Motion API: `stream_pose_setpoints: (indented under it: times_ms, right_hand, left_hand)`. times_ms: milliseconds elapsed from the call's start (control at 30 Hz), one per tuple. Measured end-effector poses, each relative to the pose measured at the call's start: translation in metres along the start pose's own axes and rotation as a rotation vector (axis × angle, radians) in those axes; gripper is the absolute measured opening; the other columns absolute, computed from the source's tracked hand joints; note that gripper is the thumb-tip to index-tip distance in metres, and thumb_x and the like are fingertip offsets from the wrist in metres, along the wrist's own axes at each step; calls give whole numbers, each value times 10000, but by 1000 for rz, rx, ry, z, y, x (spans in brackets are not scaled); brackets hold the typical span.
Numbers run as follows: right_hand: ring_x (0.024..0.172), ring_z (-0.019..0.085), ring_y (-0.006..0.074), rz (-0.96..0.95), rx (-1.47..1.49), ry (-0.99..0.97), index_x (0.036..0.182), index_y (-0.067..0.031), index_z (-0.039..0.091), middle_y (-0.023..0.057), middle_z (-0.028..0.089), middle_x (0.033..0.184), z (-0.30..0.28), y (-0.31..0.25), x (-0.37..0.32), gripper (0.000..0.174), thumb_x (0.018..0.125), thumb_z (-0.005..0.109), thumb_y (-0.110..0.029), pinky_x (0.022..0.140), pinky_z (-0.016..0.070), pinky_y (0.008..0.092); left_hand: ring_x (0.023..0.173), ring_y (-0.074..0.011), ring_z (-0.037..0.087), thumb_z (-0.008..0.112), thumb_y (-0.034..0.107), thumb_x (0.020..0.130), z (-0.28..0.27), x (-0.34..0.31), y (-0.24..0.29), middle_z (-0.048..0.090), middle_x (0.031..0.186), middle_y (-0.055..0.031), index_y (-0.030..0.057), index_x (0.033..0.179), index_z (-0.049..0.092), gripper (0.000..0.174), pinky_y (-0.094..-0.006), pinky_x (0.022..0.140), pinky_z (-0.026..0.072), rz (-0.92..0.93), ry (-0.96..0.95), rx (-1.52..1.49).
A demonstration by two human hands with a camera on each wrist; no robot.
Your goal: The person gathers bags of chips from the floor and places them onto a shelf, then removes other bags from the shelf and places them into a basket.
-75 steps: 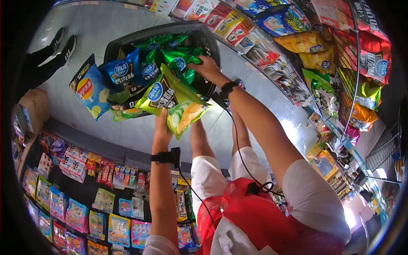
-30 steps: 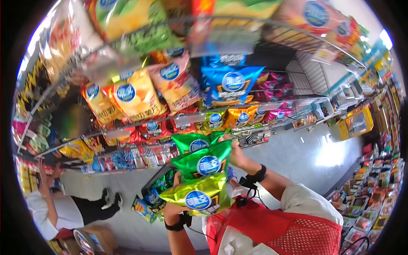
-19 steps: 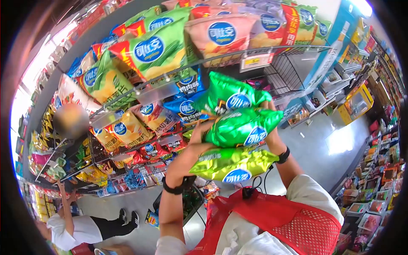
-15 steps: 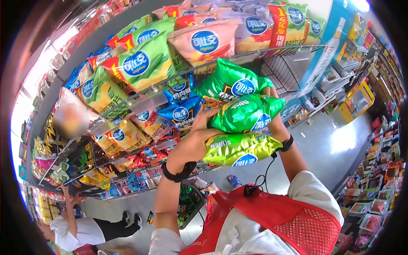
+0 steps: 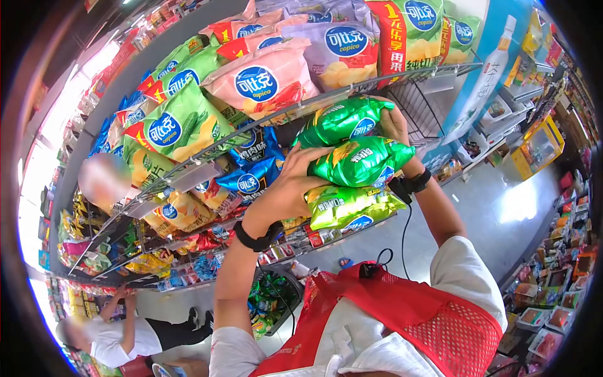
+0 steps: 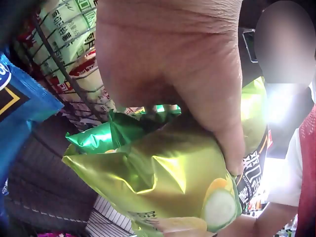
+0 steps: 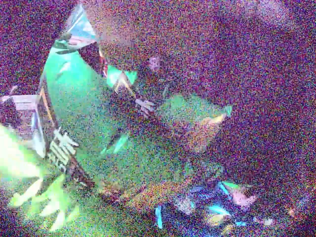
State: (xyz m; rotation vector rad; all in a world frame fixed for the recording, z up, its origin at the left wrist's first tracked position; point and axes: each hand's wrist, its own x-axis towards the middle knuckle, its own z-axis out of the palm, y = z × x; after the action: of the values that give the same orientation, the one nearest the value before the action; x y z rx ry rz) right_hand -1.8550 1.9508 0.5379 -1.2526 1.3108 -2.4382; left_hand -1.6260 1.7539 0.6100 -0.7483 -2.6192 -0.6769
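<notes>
Three bags of chips are stacked between my hands at a wire shelf. In the head view, a yellow-green bag (image 5: 352,208) lies nearest me, a green bag (image 5: 361,162) in the middle, and another green bag (image 5: 339,120) farthest, close to the shelf. My left hand (image 5: 290,188) grips the left side of the stack; in the left wrist view its thumb presses on the yellow-green bag (image 6: 163,173). My right hand (image 5: 397,131) holds the right ends of the green bags. The right wrist view is dark and grainy, with a green bag (image 7: 94,113) showing.
Large chip bags (image 5: 256,85) fill the upper wire rack, and blue bags (image 5: 250,181) stand left of my hands. A wire divider (image 5: 418,116) is at the right. Below, a dark basket (image 5: 286,289) of bags is on the floor. Another person (image 5: 125,339) is at lower left.
The bags have come up from the basket on the floor to the wire shelf, held by both hands. In the last half second the farthest green bag has shifted slightly left at the shelf.
</notes>
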Motion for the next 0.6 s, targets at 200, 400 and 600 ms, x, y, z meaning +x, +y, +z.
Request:
stream_pose_setpoints:
  times_ms: [200,400,600]
  right_hand:
    - [1156,568,125,274,-77,-191,1467,-46,428,51,569,1340,-20,4,-14,432,1046,498,-118,969,481,270]
    - [1320,433,159,408,-252,-494,1579,-106,166,66,420,1488,-24,6,-14,954,830,729,70,1043,467,342]
    - [1334,441,189,579,-221,-685,1574,-74,121,116,414,1503,-38,59,10,1063,782,831,-81,1056,448,352]
  left_hand:
    - [1391,-354,360,866,156,566,15,-13,-26,429,1477,-155,96,1052,755,502,-594,1187,166,-50,-23,99]
    - [1380,-368,343,868,181,615,23,-21,-52,390,1492,-180,49,1101,725,524,-501,1187,225,-260,83,-80]
    - [1354,-349,353,859,268,721,47,-9,-82,396,1480,-171,56,1282,621,645,-415,1157,294,-575,177,-308]
